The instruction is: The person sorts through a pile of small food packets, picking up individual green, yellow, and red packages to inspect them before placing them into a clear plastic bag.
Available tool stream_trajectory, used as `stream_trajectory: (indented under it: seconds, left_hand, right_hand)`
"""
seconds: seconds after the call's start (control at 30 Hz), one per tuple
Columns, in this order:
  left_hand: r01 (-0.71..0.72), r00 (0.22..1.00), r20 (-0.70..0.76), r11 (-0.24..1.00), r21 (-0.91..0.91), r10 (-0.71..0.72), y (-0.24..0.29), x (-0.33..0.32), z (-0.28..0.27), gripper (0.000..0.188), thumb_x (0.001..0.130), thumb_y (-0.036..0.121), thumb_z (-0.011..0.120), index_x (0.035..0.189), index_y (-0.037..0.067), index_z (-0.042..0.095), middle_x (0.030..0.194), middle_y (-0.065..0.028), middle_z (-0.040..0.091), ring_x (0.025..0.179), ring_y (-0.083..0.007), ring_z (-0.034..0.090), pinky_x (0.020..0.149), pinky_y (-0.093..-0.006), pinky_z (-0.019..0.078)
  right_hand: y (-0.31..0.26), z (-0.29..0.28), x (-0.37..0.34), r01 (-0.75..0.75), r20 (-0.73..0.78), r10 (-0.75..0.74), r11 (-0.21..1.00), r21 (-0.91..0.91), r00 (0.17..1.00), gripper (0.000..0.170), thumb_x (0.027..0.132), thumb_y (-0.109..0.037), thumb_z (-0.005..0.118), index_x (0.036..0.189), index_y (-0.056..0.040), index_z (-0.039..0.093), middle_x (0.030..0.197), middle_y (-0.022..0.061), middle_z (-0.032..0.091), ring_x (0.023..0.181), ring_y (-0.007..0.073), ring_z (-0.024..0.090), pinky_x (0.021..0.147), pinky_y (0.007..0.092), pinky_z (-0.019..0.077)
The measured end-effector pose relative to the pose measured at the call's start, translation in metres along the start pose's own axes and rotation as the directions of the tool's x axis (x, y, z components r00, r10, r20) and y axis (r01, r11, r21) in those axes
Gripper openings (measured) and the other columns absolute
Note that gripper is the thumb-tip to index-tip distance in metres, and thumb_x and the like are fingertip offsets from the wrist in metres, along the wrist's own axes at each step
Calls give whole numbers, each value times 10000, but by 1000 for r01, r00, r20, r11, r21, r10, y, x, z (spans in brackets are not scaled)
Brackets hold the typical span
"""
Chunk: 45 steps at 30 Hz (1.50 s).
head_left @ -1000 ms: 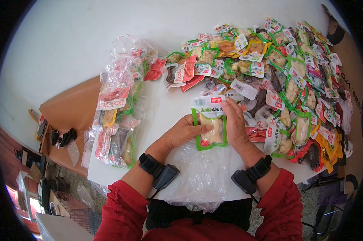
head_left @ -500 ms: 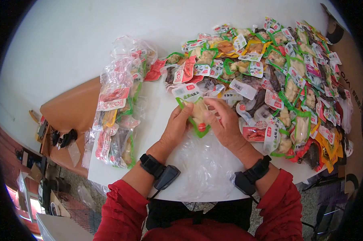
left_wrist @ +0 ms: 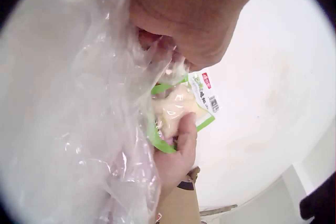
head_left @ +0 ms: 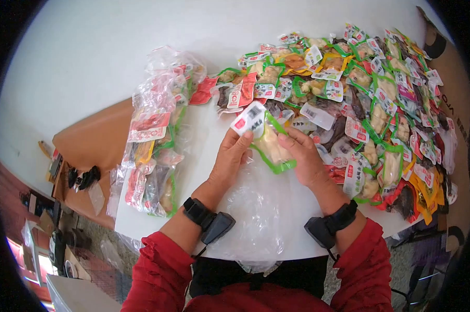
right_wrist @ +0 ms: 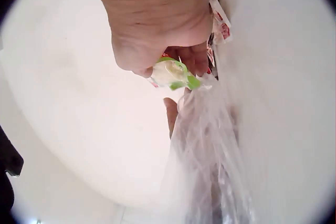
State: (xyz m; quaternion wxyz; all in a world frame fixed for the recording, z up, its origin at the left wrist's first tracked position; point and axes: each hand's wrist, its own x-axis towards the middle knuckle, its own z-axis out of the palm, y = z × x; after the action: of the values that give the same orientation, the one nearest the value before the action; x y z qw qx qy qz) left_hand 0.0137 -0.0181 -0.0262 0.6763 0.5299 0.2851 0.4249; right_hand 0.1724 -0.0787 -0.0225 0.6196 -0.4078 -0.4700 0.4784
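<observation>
A clear packet with green edges and pale food inside (head_left: 272, 144) is held between both hands, tilted, its white label end up at the left. The left hand (head_left: 230, 158) pinches the label end with its thumb on top. At the lower right side, the right hand (head_left: 303, 156) grips the packet by its edge. A clear plastic bag (head_left: 253, 213) lies below the hands on the white table and hangs over the front edge. In the left wrist view the bag (left_wrist: 79, 98) fills the left side, and the packet (left_wrist: 176, 108) shows beyond it.
A large pile of mixed packets (head_left: 360, 104) covers the right side of the table (head_left: 198, 151). Along the left edge lies a long clear bag filled with packets (head_left: 151, 130). Cardboard (head_left: 456, 104) stands at the far right, and a brown couch (head_left: 92, 140) is at the left.
The packet has turned in the hands, from upright through a tilt to lying with its label to the upper left. The left thumb has moved onto the label end, and the right hand onto the lower edge.
</observation>
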Motion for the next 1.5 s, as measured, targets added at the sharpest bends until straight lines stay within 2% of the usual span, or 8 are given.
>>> stream_trajectory:
  seconds: [0.1,0.47,0.77,0.97,1.17,1.23,1.43,1.5]
  left_hand:
    - [50,981,-183,997,-50,-59,-3,0,4,161,850,259,539,887,107,576,740,54,529,490,-11,362,422,-171,269]
    - [118,982,99,932,342,-161,-1,-8,-1,398,887,413,415,816,73,610,604,57,477,512,-33,381,463,-182,312]
    - [163,981,28,891,425,-193,4,-10,3,526,900,488,281,913,64,593,630,24,530,461,-53,365,422,-202,272]
    - [128,989,36,953,274,-143,-25,1,-10,658,871,573,221,714,33,563,530,4,422,489,-89,399,461,-223,332]
    - [158,985,5,904,397,-174,3,-11,6,675,871,574,215,744,19,578,526,4,418,482,-90,390,459,-223,327]
    - [149,985,24,904,400,-173,1,-10,3,675,871,574,217,757,20,584,527,6,418,484,-88,389,459,-223,327]
    - [131,983,79,930,342,-168,-5,-7,-1,637,875,549,247,792,24,598,533,18,422,484,-75,378,458,-216,317]
    - [134,980,102,947,291,-170,-5,-8,-1,582,883,516,297,807,26,603,539,23,432,484,-69,373,455,-213,309]
  right_hand:
    - [3,2,0,-33,0,33,999,27,999,233,837,-241,528,875,-17,579,752,-24,536,694,41,465,632,196,378]
    - [7,-12,7,3,110,-3,1000,-1,994,219,857,-248,513,825,-34,547,717,-34,508,644,37,438,576,193,361]
    - [7,-2,4,-16,-15,17,996,90,1000,230,858,-242,517,892,-19,562,745,-27,529,677,35,449,599,201,378]
    - [8,-6,3,43,-49,-48,994,-99,998,283,860,-268,487,858,7,556,754,1,540,702,64,459,649,224,391]
    - [-2,-1,-1,47,-91,-59,990,-132,994,282,857,-262,485,850,9,561,744,2,537,698,69,456,653,228,389]
    - [-5,-3,-3,-4,-74,-12,977,-211,997,366,867,-278,474,1021,47,543,919,78,581,875,110,503,808,238,380]
    - [6,-4,2,44,-82,-55,990,-132,995,280,857,-256,487,877,13,565,752,7,543,701,70,469,658,220,393]
    - [4,-6,1,22,-57,-30,990,-139,998,314,862,-261,478,954,29,553,833,41,565,783,91,491,732,229,389]
